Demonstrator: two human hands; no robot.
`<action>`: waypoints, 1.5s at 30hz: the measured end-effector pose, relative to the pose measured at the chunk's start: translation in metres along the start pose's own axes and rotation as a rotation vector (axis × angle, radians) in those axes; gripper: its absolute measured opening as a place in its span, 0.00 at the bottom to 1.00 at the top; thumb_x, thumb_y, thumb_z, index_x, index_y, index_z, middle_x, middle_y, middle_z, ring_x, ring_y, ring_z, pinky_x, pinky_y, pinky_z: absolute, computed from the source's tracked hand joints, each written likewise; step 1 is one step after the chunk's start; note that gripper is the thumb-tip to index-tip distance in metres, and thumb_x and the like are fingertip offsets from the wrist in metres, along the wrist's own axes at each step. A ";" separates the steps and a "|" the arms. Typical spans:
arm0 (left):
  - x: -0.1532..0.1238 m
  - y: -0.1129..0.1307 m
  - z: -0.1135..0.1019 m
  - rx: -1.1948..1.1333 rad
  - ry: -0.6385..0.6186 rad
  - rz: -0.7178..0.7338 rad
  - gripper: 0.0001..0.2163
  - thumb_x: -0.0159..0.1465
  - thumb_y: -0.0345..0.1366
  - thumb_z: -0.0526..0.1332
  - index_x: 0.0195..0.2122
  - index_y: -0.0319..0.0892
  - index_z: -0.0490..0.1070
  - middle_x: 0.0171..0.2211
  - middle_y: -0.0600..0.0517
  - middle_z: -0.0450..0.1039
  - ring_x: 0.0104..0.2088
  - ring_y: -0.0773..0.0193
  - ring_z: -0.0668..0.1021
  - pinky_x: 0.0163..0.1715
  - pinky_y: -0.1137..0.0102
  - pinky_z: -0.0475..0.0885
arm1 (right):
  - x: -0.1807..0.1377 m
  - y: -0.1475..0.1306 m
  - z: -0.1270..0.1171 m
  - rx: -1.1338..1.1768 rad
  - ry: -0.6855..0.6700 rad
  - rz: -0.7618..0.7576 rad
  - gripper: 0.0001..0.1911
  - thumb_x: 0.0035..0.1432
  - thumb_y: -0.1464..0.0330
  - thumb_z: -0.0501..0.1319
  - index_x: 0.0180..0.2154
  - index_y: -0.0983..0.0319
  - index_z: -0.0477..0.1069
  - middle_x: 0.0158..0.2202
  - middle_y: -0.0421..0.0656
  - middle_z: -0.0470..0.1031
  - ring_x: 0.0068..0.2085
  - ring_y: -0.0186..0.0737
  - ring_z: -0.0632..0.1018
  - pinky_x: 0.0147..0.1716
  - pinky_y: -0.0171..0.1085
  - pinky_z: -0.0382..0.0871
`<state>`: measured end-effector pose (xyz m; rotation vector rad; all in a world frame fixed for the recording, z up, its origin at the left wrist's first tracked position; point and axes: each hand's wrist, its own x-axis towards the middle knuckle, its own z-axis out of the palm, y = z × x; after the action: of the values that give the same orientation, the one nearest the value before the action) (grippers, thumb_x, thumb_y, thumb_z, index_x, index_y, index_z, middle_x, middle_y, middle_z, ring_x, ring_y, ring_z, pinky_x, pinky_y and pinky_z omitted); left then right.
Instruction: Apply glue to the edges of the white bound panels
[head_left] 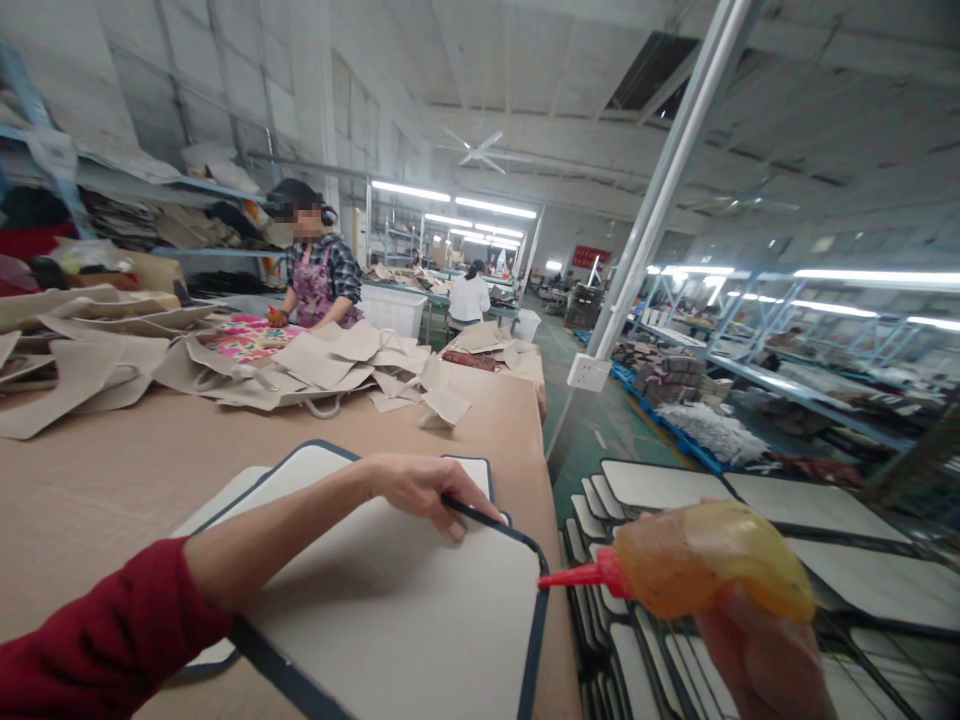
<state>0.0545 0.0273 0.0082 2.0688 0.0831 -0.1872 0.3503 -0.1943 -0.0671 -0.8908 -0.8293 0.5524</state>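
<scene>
My left hand [424, 488] rests on a white panel [390, 600] edged with dark trim [534, 610], its fingers pinching the loose trim strip near the panel's far corner. My right hand [757, 655] grips a yellow-orange glue bottle [705, 572]. The bottle's red nozzle [574, 577] points left and touches the trim at the panel's right edge. More white panels lie stacked under the top one on the brown table [112, 480].
Racks of finished white panels [750, 500] stand to the right, below table level. Beige cut pieces [315, 365] pile up across the far table, where a person in an apron [319, 275] works. A white post [660, 190] rises past the table's right edge.
</scene>
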 end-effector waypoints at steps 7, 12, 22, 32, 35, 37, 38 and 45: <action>0.000 -0.010 -0.004 -0.027 0.036 0.019 0.30 0.56 0.43 0.70 0.58 0.34 0.71 0.36 0.54 0.76 0.34 0.66 0.73 0.38 0.76 0.70 | -0.003 0.000 0.008 -0.016 -0.001 0.008 0.32 0.44 0.62 0.71 0.54 0.58 0.71 0.42 0.52 0.79 0.42 0.60 0.80 0.47 0.59 0.72; 0.001 -0.017 -0.006 -0.111 0.042 0.051 0.31 0.55 0.44 0.71 0.57 0.35 0.71 0.35 0.54 0.75 0.33 0.67 0.72 0.35 0.77 0.69 | -0.006 0.000 0.015 -0.018 0.086 0.021 0.34 0.41 0.63 0.72 0.53 0.58 0.71 0.41 0.50 0.80 0.40 0.58 0.80 0.43 0.56 0.75; 0.004 -0.029 -0.013 -0.133 0.075 0.086 0.29 0.57 0.45 0.69 0.57 0.35 0.71 0.33 0.53 0.75 0.31 0.68 0.71 0.32 0.78 0.68 | -0.019 -0.002 0.025 -0.044 0.129 0.106 0.36 0.40 0.62 0.72 0.54 0.55 0.70 0.44 0.48 0.79 0.42 0.56 0.80 0.43 0.50 0.76; 0.001 -0.028 -0.018 -0.166 0.075 0.080 0.28 0.58 0.44 0.69 0.57 0.34 0.72 0.32 0.54 0.75 0.30 0.69 0.70 0.31 0.78 0.66 | -0.017 -0.002 0.024 -0.040 0.025 0.128 0.37 0.38 0.58 0.72 0.53 0.57 0.71 0.42 0.52 0.79 0.42 0.60 0.80 0.41 0.54 0.76; 0.000 -0.030 -0.020 -0.168 0.088 0.090 0.28 0.58 0.44 0.69 0.56 0.34 0.72 0.33 0.53 0.75 0.31 0.69 0.71 0.32 0.78 0.66 | -0.017 -0.002 0.028 -0.027 0.046 0.118 0.39 0.35 0.57 0.73 0.52 0.57 0.71 0.42 0.52 0.79 0.40 0.61 0.81 0.40 0.56 0.76; -0.001 -0.031 -0.021 -0.152 0.100 0.097 0.27 0.58 0.44 0.68 0.56 0.35 0.72 0.33 0.53 0.76 0.31 0.69 0.71 0.32 0.78 0.66 | -0.019 -0.002 0.031 -0.026 0.048 0.132 0.38 0.36 0.58 0.73 0.52 0.57 0.71 0.41 0.52 0.79 0.40 0.60 0.81 0.41 0.57 0.76; -0.002 -0.032 -0.022 -0.143 0.105 0.098 0.27 0.58 0.44 0.68 0.56 0.35 0.72 0.33 0.53 0.76 0.31 0.68 0.71 0.32 0.78 0.66 | -0.021 -0.002 0.033 -0.031 0.054 0.138 0.38 0.37 0.58 0.73 0.53 0.56 0.71 0.41 0.51 0.79 0.40 0.60 0.81 0.41 0.56 0.76; -0.007 -0.037 -0.026 -0.108 0.151 0.092 0.26 0.58 0.42 0.68 0.56 0.34 0.72 0.35 0.52 0.76 0.34 0.67 0.71 0.33 0.78 0.67 | -0.035 -0.004 0.036 -0.069 0.161 0.194 0.38 0.39 0.60 0.72 0.55 0.55 0.70 0.42 0.50 0.80 0.43 0.60 0.80 0.39 0.51 0.78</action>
<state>0.0450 0.0679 -0.0100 1.9717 0.0876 0.0299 0.3012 -0.2050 -0.0647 -1.0722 -0.6224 0.6148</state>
